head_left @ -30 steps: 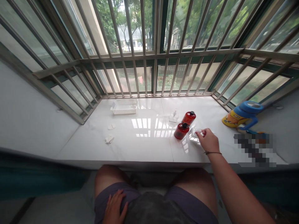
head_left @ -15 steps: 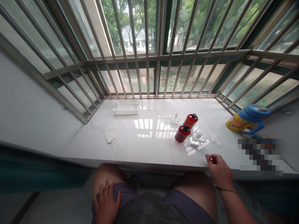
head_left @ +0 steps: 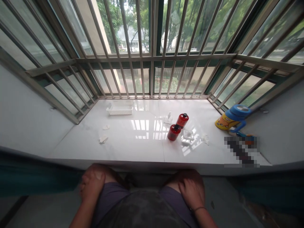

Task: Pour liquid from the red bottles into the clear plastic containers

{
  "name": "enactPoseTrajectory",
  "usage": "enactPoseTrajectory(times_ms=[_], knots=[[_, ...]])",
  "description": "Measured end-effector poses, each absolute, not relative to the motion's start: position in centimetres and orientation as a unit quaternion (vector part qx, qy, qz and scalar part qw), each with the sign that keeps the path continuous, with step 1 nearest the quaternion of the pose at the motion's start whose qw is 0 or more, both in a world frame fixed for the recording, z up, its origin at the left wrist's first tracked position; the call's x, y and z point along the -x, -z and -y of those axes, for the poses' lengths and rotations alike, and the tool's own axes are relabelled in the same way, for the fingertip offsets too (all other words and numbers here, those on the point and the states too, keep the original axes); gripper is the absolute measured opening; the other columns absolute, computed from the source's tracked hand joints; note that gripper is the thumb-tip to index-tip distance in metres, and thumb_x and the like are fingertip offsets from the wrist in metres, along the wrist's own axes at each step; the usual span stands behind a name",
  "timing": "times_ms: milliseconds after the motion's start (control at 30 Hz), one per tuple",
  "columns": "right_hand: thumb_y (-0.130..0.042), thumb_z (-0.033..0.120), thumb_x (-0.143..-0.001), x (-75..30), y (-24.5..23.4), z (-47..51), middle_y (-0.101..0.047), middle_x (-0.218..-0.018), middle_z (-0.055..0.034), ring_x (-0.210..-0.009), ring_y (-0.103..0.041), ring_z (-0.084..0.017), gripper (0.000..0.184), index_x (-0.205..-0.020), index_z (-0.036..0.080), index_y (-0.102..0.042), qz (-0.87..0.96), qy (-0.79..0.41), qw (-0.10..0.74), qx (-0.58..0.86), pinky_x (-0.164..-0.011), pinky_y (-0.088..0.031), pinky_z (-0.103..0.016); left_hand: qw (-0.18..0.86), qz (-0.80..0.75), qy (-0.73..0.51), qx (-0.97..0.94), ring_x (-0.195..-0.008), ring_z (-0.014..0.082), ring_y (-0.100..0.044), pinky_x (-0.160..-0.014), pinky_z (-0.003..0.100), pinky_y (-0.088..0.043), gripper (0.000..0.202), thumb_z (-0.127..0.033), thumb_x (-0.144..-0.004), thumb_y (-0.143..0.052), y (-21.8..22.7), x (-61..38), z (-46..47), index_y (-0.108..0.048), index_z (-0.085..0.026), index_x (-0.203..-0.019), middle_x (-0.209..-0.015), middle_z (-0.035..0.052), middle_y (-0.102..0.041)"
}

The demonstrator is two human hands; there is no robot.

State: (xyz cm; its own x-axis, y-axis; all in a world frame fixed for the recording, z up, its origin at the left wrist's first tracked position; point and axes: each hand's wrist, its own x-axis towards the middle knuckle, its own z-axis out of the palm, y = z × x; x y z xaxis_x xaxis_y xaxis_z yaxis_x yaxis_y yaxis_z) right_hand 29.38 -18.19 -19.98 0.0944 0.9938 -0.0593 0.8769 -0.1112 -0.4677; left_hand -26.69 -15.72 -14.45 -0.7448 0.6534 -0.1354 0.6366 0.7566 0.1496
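Observation:
My left hand (head_left: pixel 92 186) rests over my left knee, holding nothing, its fingers draped loosely over the skin. My right hand (head_left: pixel 192 193), with a thin dark band at its wrist, lies on my right thigh with its fingers laid out and nothing in them. Beyond my knees on the white sill (head_left: pixel 135 152) stand two red bottles with black caps, a front one (head_left: pixel 174 133) and a rear one (head_left: pixel 182 121) close behind it. A small clear item with a pump-like top (head_left: pixel 168 118) stands to their left. Right of them sits a small clear square container (head_left: pixel 188 135).
A white perforated basket (head_left: pixel 120 112) lies at the back left. Crumpled white scraps (head_left: pixel 103 139) lie at the left, another piece (head_left: pixel 205 138) at the right. A blue and yellow handled bottle (head_left: pixel 231 117) stands far right, near a blurred patch. Metal bars (head_left: pixel 152 58) close off the window.
My right hand has drawn back from above the sill's front edge onto my thigh. My left hand has shifted outward and forward onto the knee. The view has turned slightly right.

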Motion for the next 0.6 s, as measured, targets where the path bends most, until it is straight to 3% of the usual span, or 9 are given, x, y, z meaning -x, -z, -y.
enactPoseTrajectory(times_ms=[100, 200, 300, 400, 500, 600], knots=[[-0.054, 0.039, -0.089, -30.1, 20.6, 18.0, -0.08, -0.107, -0.0203, -0.109, -0.075, -0.036, 0.035, -0.099, 0.016, -0.078, 0.638, -0.19, 0.137, 0.734, -0.102, -0.055, -0.048, 0.079, -0.935, -0.043, -0.344, -0.144, 0.0634, -0.043, -0.107, 0.073, -0.042, 0.098, -0.075, -0.089, -0.048, 13.5, 26.4, 15.5, -0.038, -0.018, -0.168, -0.17, 0.0337, -0.028], [-0.049, 0.041, -0.097, -31.5, 19.3, 17.8, -0.081, -0.108, -0.016, -0.104, -0.077, -0.029, 0.038, -0.104, 0.018, -0.078, 0.648, -0.21, 0.145, 0.718, -0.097, -0.058, -0.039, 0.074, -0.934, -0.035, -0.348, -0.144, 0.0635, -0.041, -0.105, 0.074, -0.042, 0.099, -0.077, -0.088, -0.048, 12.5, 26.0, 15.2, -0.037, -0.019, -0.168, -0.17, 0.0338, -0.027], [-0.044, 0.048, -0.106, -33.4, 16.2, 17.2, -0.081, -0.112, -0.0113, -0.1, -0.077, -0.025, 0.042, -0.113, 0.022, -0.077, 0.661, -0.172, 0.234, 0.692, -0.092, -0.06, -0.035, 0.069, -0.934, -0.023, -0.349, -0.145, 0.064, -0.039, -0.106, 0.075, -0.041, 0.098, -0.077, -0.088, -0.047, 11.7, 25.7, 14.4, -0.039, -0.019, -0.166, -0.17, 0.0344, -0.027], [-0.051, 0.051, -0.105, -36.4, 12.5, 14.2, -0.08, -0.11, -0.0141, -0.102, -0.075, -0.029, 0.04, -0.112, 0.02, -0.076, 0.659, -0.034, 0.31, 0.685, -0.097, -0.059, -0.041, 0.056, -0.937, -0.015, -0.345, -0.147, 0.066, -0.035, -0.108, 0.077, -0.039, 0.095, -0.077, -0.088, -0.043, 11.2, 25.9, 13.0, -0.045, -0.017, -0.162, -0.17, 0.0347, -0.027], [-0.044, 0.044, -0.105, -40.2, 10.0, 8.4, -0.077, -0.127, -0.0198, -0.117, -0.072, -0.032, 0.047, -0.127, 0.013, -0.072, 0.626, 0.035, 0.251, 0.737, -0.109, -0.055, -0.046, 0.073, -0.944, -0.019, -0.321, -0.144, 0.0649, -0.041, -0.107, 0.076, -0.042, 0.097, -0.076, -0.085, -0.048, 11.2, 26.9, 11.3, -0.048, -0.012, -0.158, -0.164, 0.0351, -0.036], [-0.035, 0.032, -0.102, -43.4, 9.6, 1.8, -0.067, -0.145, -0.0275, -0.135, -0.064, -0.034, 0.057, -0.141, 0.0, -0.063, 0.617, 0.031, 0.176, 0.766, -0.119, -0.049, -0.048, 0.114, -0.952, -0.018, -0.283, -0.136, 0.0616, -0.051, -0.104, 0.072, -0.047, 0.096, -0.073, -0.081, -0.055, 11.5, 28.5, 9.8, -0.051, -0.01, -0.153, -0.153, 0.0349, -0.05]])
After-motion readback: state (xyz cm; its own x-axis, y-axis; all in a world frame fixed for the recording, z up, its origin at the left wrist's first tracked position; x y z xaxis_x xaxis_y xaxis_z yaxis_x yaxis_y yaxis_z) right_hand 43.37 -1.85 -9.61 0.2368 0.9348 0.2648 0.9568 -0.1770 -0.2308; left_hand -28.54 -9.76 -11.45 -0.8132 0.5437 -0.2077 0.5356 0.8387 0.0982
